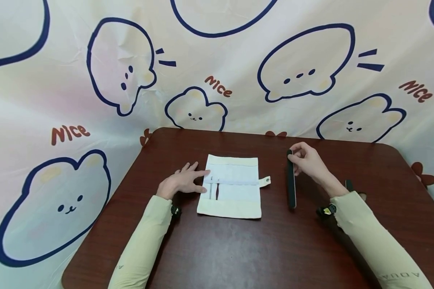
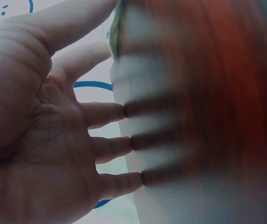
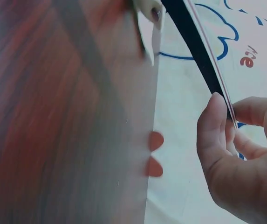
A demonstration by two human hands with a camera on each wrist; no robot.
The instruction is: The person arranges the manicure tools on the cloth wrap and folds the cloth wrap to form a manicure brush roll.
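A cream cloth tool pouch point(image 1: 235, 208) lies unfolded on the table, its snap strap point(image 1: 265, 182) sticking out to the right. Two slim tools stand in its left slots: a thin greyish one point(image 1: 211, 188) and a dark reddish one point(image 1: 218, 191). With fingers spread, my left hand point(image 1: 182, 180) rests on the table, thumb and index finger at the pouch's left edge. To the right of the pouch, my right hand point(image 1: 307, 160) pinches the far end of a long black nail file point(image 1: 291, 184). The right wrist view shows the nail file's pale, pink-lined edge point(image 3: 212, 58).
The brown table point(image 1: 224, 249) has rounded corners. A small dark object point(image 1: 349, 184) lies partly behind my right forearm, too hidden to identify. A printed cloth backdrop point(image 1: 238, 60) hangs just behind the table's far edge.
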